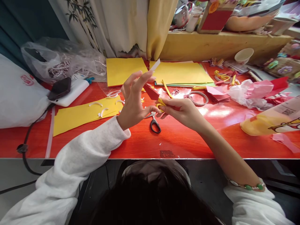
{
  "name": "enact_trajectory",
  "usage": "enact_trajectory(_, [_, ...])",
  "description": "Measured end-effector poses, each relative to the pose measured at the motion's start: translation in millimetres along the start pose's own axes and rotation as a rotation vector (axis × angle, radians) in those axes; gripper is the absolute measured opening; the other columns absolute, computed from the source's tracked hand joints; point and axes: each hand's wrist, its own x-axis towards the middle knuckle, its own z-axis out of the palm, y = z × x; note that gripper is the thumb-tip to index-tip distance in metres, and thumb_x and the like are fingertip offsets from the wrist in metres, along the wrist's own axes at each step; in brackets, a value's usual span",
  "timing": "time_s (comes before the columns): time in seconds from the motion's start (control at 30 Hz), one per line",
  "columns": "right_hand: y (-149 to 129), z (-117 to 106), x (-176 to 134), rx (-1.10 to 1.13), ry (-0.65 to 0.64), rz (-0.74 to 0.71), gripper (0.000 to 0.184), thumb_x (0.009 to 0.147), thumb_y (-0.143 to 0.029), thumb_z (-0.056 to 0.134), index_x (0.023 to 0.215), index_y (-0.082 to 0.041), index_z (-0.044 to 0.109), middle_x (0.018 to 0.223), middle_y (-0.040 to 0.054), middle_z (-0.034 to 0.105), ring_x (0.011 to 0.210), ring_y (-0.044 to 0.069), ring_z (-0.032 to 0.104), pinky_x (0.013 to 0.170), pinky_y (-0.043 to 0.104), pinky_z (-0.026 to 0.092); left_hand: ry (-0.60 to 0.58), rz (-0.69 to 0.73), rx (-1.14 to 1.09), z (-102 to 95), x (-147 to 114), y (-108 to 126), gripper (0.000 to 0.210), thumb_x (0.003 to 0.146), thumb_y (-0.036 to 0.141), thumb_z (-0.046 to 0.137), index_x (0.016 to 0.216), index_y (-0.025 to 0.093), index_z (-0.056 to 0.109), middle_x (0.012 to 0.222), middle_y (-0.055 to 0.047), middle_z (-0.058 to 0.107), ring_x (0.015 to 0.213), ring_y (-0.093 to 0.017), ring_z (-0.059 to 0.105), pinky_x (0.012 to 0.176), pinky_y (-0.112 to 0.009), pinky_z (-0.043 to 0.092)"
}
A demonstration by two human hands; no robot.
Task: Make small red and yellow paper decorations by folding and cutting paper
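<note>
My right hand pinches a small folded yellow paper piece with finger and thumb. A narrow red paper piece rises from that same grip toward my other hand. My left hand is raised beside it, fingers spread and curved, its thumb reaching close to the yellow paper. A white strip sticks up at the left fingertips; whether it is held or stuck there I cannot tell. Below both hands, scissors with black handles lie on the red table, their blades partly hidden.
Yellow sheets lie at the back, and a yellow paper strip with white curls lies left. A tape roll, crumpled pink paper and a drink cup are at right. A phone and plastic bags stand left.
</note>
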Motion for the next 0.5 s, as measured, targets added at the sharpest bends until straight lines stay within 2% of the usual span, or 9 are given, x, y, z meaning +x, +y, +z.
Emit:
enact_trajectory(0.13, [-1.8,-1.7,0.0,-0.113,-0.018,-0.008,0.026,0.091,-0.035,0.051,0.094,-0.015,0.068,0.075,0.0039,0.069,0.069,0.015,0.068,0.068,0.028,0.055,0.0,-0.03,0.025,1.0,-1.7,0.4,0.07,0.074,0.056,0.064,0.131,0.035,0.028,0.109,-0.006,0.057,0.107,-0.025,0.052,0.098,-0.049,0.034])
enact_trajectory(0.3, [-2.1,-3.7,0.5,-0.186,-0.02,-0.035,0.022,0.09,-0.029,0.052,0.084,-0.014,0.068,0.075,0.0043,0.071,0.068,0.016,0.069,0.066,0.026,0.053,0.02,0.025,0.104,3.1,-3.7,1.0,0.072,0.073,0.049,0.069,0.131,0.03,0.031,0.095,-0.004,0.06,0.101,-0.025,0.048,0.089,-0.048,0.034])
enact_trajectory(0.37, [-1.0,-4.6,0.6,-0.164,-0.018,-0.022,0.021,0.09,-0.029,0.053,0.087,-0.014,0.068,0.074,0.0048,0.071,0.068,0.016,0.07,0.066,0.026,0.054,0.023,0.032,0.106,2.8,-3.8,2.3,0.071,0.073,0.049,0.069,0.131,0.029,0.031,0.092,-0.004,0.06,0.101,-0.025,0.047,0.089,-0.048,0.034])
enact_trajectory(0.5, [2.4,-5.5,0.7,-0.001,-0.063,0.017,0.027,0.089,-0.036,0.053,0.091,-0.014,0.069,0.081,0.0061,0.07,0.077,0.018,0.07,0.072,0.029,0.056,-0.031,-0.048,0.123,-0.3,-2.6,5.9,0.066,0.077,0.05,0.064,0.131,0.035,0.029,0.094,-0.004,0.059,0.104,-0.026,0.047,0.093,-0.049,0.034])
